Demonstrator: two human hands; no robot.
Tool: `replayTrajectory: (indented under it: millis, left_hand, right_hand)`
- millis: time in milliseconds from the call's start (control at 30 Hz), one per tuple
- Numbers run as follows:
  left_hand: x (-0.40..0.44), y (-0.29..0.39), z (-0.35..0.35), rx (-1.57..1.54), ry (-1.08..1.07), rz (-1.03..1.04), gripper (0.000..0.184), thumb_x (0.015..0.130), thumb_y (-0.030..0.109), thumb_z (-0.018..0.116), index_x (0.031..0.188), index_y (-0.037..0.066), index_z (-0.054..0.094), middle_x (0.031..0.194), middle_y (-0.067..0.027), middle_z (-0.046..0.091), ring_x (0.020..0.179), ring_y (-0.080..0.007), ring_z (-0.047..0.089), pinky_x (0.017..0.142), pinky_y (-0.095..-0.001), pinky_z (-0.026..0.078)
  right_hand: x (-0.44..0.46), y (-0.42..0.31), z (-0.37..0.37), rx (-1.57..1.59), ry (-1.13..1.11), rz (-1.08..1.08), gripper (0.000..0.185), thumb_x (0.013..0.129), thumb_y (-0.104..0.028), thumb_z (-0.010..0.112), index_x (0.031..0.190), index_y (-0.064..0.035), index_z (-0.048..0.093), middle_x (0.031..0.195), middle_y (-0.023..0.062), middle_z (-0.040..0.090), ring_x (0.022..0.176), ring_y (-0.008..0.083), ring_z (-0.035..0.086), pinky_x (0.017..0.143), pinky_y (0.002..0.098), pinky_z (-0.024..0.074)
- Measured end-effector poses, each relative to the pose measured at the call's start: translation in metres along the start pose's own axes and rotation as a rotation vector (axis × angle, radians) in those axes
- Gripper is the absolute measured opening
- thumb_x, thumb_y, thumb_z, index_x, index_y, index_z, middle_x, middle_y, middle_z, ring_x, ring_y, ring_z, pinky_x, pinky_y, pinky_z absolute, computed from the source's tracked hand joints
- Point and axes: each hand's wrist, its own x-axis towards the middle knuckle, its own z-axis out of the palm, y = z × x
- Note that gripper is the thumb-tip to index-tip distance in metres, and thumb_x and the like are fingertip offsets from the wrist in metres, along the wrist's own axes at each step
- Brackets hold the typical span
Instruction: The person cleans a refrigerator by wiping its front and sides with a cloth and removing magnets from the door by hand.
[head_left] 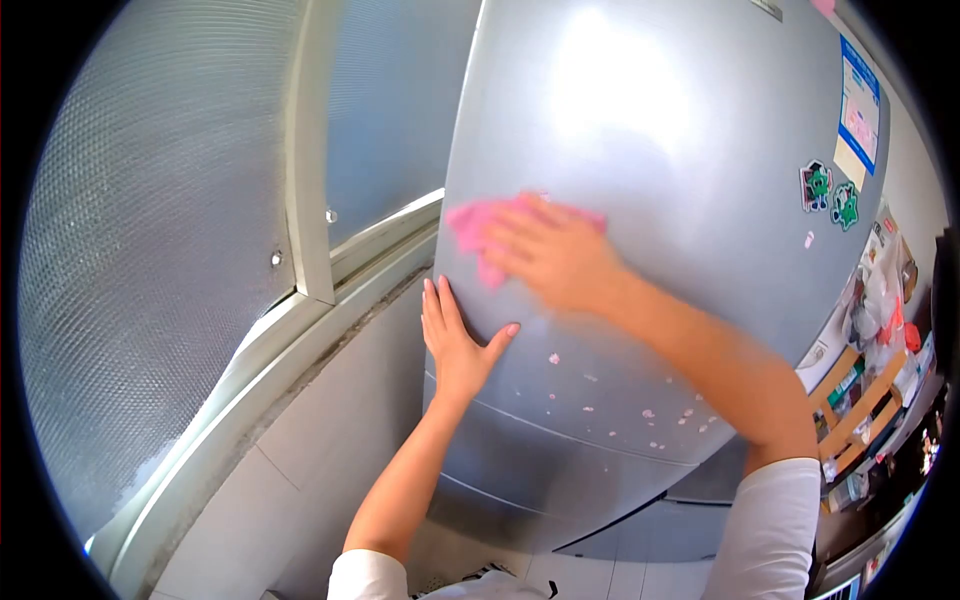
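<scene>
The right hand presses a pink cloth flat against the fridge door, its blurred fingers loosely spread, while the left hand, thumb apart from its fingers, braces on the fridge's edge below.

Textured window and crowded shelf side
Frosted panes stood in a pale frame at the view's left — a gray tiled wall below them. At the right, clear plastic bags hung near a red item — a slatted wooden rack just beneath.
</scene>
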Motion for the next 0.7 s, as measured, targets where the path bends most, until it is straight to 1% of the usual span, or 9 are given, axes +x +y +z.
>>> replayTrajectory:
  millis: [133, 267, 333, 367, 467, 500, 567, 667, 700]
  left_hand:
    - [0.002, -0.003, 0.0, -0.033, 0.012, -0.022, 0.122, 0.065, 0.052, 0.08, 0.148, -0.001, 0.009, 0.152, -0.0276, 0.01, 0.141, -0.0411, 0.013, 0.112, -0.0514, 0.014]
    - [0.008, -0.007, -0.001, -0.07, -0.004, -0.115, 0.129, 0.058, 0.053, 0.084, 0.147, -0.001, 0.009, 0.149, -0.026, 0.019, 0.138, -0.0401, 0.021, 0.111, -0.0497, 0.019]
    - [0.007, -0.007, -0.001, -0.082, -0.027, -0.153, 0.131, 0.056, 0.053, 0.085, 0.147, -0.003, 0.01, 0.148, -0.0252, 0.023, 0.137, -0.0398, 0.024, 0.111, -0.0488, 0.022]
    - [0.007, -0.01, 0.001, -0.067, -0.012, -0.142, 0.132, 0.054, 0.054, 0.086, 0.147, -0.002, 0.009, 0.147, -0.0242, 0.025, 0.135, -0.0395, 0.026, 0.11, -0.0489, 0.023]
    - [0.007, -0.011, 0.0, -0.051, -0.002, -0.136, 0.134, 0.053, 0.056, 0.085, 0.147, -0.002, 0.009, 0.145, -0.0232, 0.028, 0.133, -0.0389, 0.029, 0.109, -0.0492, 0.024]
    - [0.008, -0.011, 0.0, -0.052, -0.002, -0.142, 0.135, 0.052, 0.057, 0.085, 0.147, -0.001, 0.01, 0.145, -0.023, 0.028, 0.133, -0.0387, 0.029, 0.109, -0.0495, 0.024]
    - [0.008, -0.016, 0.003, -0.071, 0.003, -0.129, 0.135, 0.052, 0.057, 0.085, 0.148, 0.0, 0.009, 0.144, -0.0239, 0.027, 0.132, -0.0394, 0.029, 0.109, -0.0497, 0.023]
    - [0.008, -0.018, 0.003, -0.069, 0.004, -0.111, 0.135, 0.052, 0.059, 0.084, 0.148, 0.002, 0.008, 0.144, -0.0248, 0.026, 0.132, -0.0402, 0.029, 0.108, -0.0502, 0.023]
    - [0.008, -0.018, 0.004, -0.06, 0.002, -0.105, 0.134, 0.052, 0.06, 0.083, 0.148, 0.002, 0.008, 0.144, -0.0246, 0.026, 0.132, -0.0402, 0.029, 0.108, -0.0505, 0.023]
  right_hand:
    - [0.059, 0.09, -0.041, -0.274, 0.21, 0.089, 0.031, 0.073, -0.009, 0.059, 0.104, -0.0128, 0.061, 0.115, 0.0028, 0.06, 0.115, 0.0257, 0.052, 0.104, 0.0453, 0.0357]
    - [0.082, 0.11, -0.037, -0.494, 0.426, 0.277, 0.037, 0.073, 0.002, 0.053, 0.108, -0.0093, 0.06, 0.118, 0.0035, 0.061, 0.114, 0.0253, 0.053, 0.102, 0.0438, 0.0397]
    - [0.082, 0.089, -0.016, -0.231, 0.407, 0.261, 0.027, 0.078, -0.004, 0.053, 0.103, -0.011, 0.061, 0.114, 0.0038, 0.061, 0.109, 0.0243, 0.053, 0.098, 0.0432, 0.0398]
    - [0.075, 0.062, -0.005, 0.092, 0.299, 0.26, 0.027, 0.075, 0.002, 0.052, 0.098, -0.0092, 0.061, 0.117, 0.0046, 0.061, 0.109, 0.0253, 0.055, 0.096, 0.0365, 0.0439]
    - [0.042, -0.015, 0.049, 0.855, 0.216, 0.281, 0.016, 0.081, -0.01, 0.053, 0.094, -0.0081, 0.062, 0.114, 0.004, 0.063, 0.113, 0.0234, 0.055, 0.101, 0.0373, 0.0404]
    - [0.037, -0.025, 0.052, 0.856, 0.214, 0.274, 0.016, 0.081, -0.01, 0.053, 0.094, -0.0081, 0.062, 0.114, 0.004, 0.063, 0.113, 0.0234, 0.055, 0.101, 0.0373, 0.0404]
    - [0.03, -0.034, 0.055, 0.007, 0.078, -0.074, 0.018, 0.083, -0.015, 0.054, 0.097, -0.0073, 0.063, 0.115, 0.0015, 0.062, 0.113, 0.0202, 0.056, 0.106, 0.0399, 0.0362]
    - [0.05, 0.011, 0.022, 0.267, 0.134, -0.031, 0.021, 0.084, -0.015, 0.053, 0.102, -0.008, 0.062, 0.116, -0.0013, 0.061, 0.109, 0.0178, 0.058, 0.107, 0.044, 0.0339]
    - [0.06, 0.032, 0.01, 0.117, 0.185, 0.033, 0.019, 0.085, -0.012, 0.052, 0.101, -0.0089, 0.062, 0.115, -0.0026, 0.061, 0.107, 0.0174, 0.058, 0.108, 0.0456, 0.0333]
